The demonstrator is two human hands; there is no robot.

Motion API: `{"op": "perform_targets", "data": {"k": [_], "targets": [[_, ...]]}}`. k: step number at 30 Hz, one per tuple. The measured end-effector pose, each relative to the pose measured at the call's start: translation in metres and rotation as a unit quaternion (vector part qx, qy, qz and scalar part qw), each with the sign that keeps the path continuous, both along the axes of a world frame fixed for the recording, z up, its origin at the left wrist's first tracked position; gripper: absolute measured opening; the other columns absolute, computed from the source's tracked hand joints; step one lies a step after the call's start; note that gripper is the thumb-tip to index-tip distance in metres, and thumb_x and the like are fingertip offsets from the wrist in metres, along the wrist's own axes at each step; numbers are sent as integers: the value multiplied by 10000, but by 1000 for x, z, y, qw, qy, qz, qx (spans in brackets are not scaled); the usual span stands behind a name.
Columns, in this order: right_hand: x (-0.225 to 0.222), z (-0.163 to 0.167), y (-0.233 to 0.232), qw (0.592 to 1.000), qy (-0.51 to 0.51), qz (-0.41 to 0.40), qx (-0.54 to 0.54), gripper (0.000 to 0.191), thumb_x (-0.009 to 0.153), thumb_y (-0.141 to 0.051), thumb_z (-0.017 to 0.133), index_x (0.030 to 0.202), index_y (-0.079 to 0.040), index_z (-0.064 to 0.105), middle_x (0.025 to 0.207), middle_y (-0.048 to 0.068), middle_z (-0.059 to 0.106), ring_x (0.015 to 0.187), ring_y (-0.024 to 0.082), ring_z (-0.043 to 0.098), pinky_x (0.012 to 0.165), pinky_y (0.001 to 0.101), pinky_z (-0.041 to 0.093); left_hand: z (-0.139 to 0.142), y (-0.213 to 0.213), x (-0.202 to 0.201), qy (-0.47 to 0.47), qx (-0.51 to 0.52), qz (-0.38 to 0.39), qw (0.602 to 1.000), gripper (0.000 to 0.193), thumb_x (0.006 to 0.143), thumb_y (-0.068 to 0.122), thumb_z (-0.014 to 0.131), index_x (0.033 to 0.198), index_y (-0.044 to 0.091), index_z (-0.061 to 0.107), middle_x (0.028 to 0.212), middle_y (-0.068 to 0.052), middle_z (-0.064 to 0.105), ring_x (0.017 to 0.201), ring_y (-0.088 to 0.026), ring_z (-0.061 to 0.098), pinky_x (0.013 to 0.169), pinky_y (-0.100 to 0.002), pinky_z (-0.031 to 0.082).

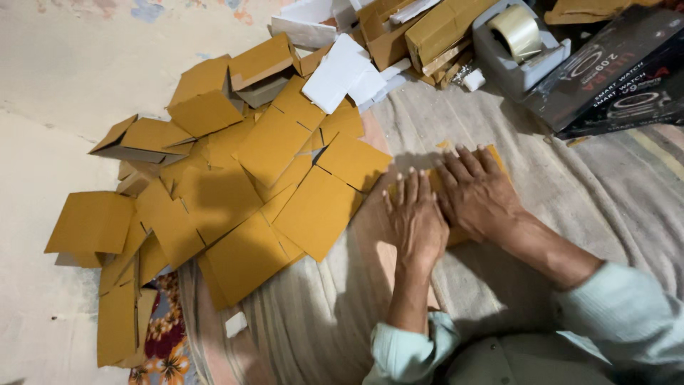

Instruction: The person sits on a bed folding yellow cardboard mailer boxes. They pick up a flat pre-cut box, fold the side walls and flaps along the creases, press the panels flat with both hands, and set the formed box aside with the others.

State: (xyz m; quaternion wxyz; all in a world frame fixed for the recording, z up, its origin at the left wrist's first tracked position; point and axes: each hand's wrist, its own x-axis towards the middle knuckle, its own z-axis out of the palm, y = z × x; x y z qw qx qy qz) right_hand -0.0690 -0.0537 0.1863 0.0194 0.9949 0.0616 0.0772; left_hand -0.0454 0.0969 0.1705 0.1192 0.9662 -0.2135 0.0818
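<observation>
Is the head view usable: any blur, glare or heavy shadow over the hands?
Head view: sharp, no motion blur; both hands, left hand and right hand, evenly lit, pressing flat cardboard; soft shadows fall left of the hands; mild glare on the tape roll; top right corner dark.

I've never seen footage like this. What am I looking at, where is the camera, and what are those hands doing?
There is no machine here, just a person. The single picture comes from a camera worn on the head, looking down. The left hand and right hand lie flat, side by side, pressing a brown cardboard piece onto a striped cloth. Neither hand grips anything. To the left lies a pile of flat cardboard pieces. At the top sit a tape dispenser and black boxes.
</observation>
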Motion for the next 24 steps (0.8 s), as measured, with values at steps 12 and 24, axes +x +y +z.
{"op": "perform_targets", "data": {"k": [12, 24], "targets": [[16, -16, -13, 993, -13, -105, -60, 661, 1039, -533, 347, 1520, -95, 464, 1606, 259, 352, 1481, 472, 288, 1132, 684, 243, 11, 2, 16, 98, -20, 92, 991, 618, 1056, 392, 422, 1567, 59, 323, 1613, -296, 227, 1500, -453, 215, 1191, -578, 207], [11, -9, -21, 989, -58, -130, 30, 595, 1056, -487, 382, 1514, -128, 504, 1666, 282, 296, 1568, 502, 220, 1197, 718, 177, 3, 15, 27, 55, -4, 129, 990, 519, 1068, 434, 383, 1466, 111, 470, 1547, -248, 367, 1453, -449, 300, 1154, -605, 250]]}}
